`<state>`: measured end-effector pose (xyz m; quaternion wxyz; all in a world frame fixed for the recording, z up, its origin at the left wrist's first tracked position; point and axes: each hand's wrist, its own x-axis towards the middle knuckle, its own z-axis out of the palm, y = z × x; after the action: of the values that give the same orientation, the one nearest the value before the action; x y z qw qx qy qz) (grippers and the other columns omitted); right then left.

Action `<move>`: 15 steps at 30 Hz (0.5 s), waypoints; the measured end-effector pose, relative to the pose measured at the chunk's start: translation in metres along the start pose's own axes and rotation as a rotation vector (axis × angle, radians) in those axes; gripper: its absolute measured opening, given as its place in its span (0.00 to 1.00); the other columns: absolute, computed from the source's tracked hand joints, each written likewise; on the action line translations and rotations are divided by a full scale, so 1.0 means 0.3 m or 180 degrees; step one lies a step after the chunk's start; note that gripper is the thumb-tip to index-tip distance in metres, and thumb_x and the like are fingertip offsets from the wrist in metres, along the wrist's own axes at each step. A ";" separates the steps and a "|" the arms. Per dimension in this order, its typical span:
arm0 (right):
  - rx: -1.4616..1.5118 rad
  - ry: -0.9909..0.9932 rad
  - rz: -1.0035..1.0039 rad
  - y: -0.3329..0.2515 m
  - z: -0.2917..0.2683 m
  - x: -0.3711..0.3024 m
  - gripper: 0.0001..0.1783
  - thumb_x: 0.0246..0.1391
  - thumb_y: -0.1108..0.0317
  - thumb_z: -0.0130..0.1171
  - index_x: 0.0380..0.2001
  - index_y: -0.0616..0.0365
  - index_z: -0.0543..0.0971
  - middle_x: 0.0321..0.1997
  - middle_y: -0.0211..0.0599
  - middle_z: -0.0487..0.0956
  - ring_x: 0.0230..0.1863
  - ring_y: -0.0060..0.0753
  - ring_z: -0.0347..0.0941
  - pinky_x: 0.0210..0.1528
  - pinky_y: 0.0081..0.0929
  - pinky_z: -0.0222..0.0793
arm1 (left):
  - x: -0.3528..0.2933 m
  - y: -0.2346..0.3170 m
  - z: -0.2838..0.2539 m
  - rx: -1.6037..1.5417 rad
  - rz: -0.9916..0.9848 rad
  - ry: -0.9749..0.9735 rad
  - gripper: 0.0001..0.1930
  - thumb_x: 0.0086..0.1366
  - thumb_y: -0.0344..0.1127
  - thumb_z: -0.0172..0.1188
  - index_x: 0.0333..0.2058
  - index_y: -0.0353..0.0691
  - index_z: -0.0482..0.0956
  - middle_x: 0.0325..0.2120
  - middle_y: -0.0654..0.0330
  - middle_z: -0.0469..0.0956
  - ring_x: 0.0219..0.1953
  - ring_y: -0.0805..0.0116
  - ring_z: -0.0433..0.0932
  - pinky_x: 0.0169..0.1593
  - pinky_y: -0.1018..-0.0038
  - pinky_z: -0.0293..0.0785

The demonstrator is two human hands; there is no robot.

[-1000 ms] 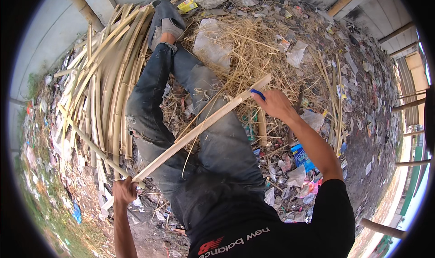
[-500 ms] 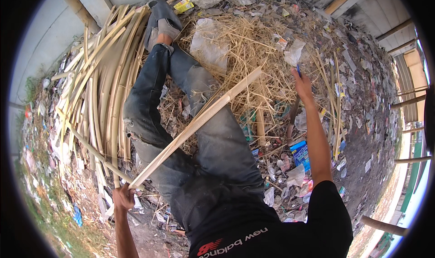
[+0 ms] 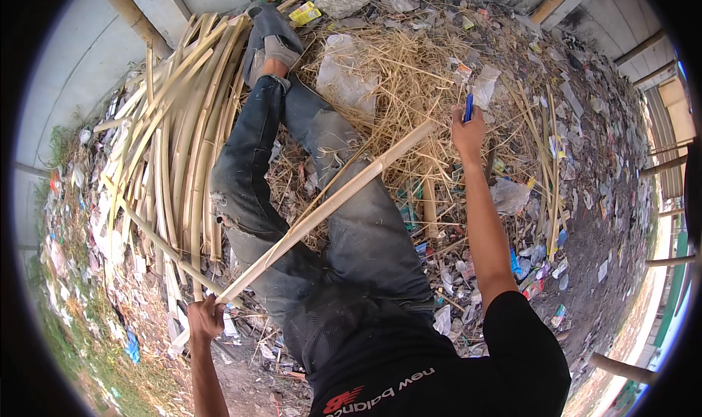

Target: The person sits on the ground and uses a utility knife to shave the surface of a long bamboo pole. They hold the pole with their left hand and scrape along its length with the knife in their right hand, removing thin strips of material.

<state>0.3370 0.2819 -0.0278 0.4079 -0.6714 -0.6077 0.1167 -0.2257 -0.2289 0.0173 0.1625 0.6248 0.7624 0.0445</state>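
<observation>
A long pale split bamboo strip (image 3: 329,207) slants across my thighs, from lower left up to the right. My left hand (image 3: 205,319) is closed around its near end, beside my left hip. My right hand (image 3: 468,133) grips a tool with a blue handle (image 3: 469,108), which sticks up out of the fist. The rest of that tool is hidden by my hand and forearm, so its kind cannot be told. The strip's far end lies just left of my right hand, seemingly apart from it.
Many bamboo strips (image 3: 179,161) are heaped left of my legs. Straw-like shavings (image 3: 417,73) and a whitish sheet (image 3: 347,73) lie beyond my knees. More thin strips (image 3: 545,153) rest at the right. Litter covers the ground; a pale wall (image 3: 80,66) stands behind.
My right hand has moved left, closer to the strip's far end, and the blue handle now stands more upright. My right forearm now covers the blue packet. My left hand keeps its hold.
</observation>
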 end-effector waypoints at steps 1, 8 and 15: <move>0.0087 0.0085 0.0165 -0.006 -0.020 0.001 0.21 0.68 0.52 0.61 0.49 0.60 0.78 0.29 0.48 0.81 0.30 0.52 0.80 0.36 0.44 0.74 | -0.001 0.006 -0.003 -0.0021 0.0011 0.0004 0.13 0.67 0.42 0.61 0.27 0.39 0.77 0.12 0.48 0.72 0.17 0.39 0.76 0.22 0.52 0.69; -0.0280 -0.1426 -0.0155 -0.172 -0.078 -0.179 0.22 0.75 0.48 0.50 0.52 0.57 0.75 0.32 0.52 0.80 0.35 0.60 0.80 0.39 0.52 0.71 | 0.009 0.005 -0.005 -0.0005 0.0172 0.0090 0.16 0.70 0.46 0.59 0.28 0.39 0.78 0.12 0.48 0.72 0.15 0.40 0.74 0.21 0.53 0.68; -0.0183 -0.1206 -0.0058 -0.191 -0.067 -0.221 0.27 0.75 0.47 0.49 0.39 0.64 0.81 0.26 0.55 0.78 0.33 0.63 0.78 0.39 0.53 0.70 | 0.003 -0.008 -0.003 0.0068 0.0037 -0.0057 0.16 0.68 0.46 0.60 0.27 0.39 0.77 0.13 0.48 0.73 0.16 0.38 0.75 0.22 0.52 0.69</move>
<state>0.2934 0.2093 0.0022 0.2679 -0.6432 -0.6828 0.2199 -0.2283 -0.2284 0.0174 0.1624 0.6313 0.7577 0.0316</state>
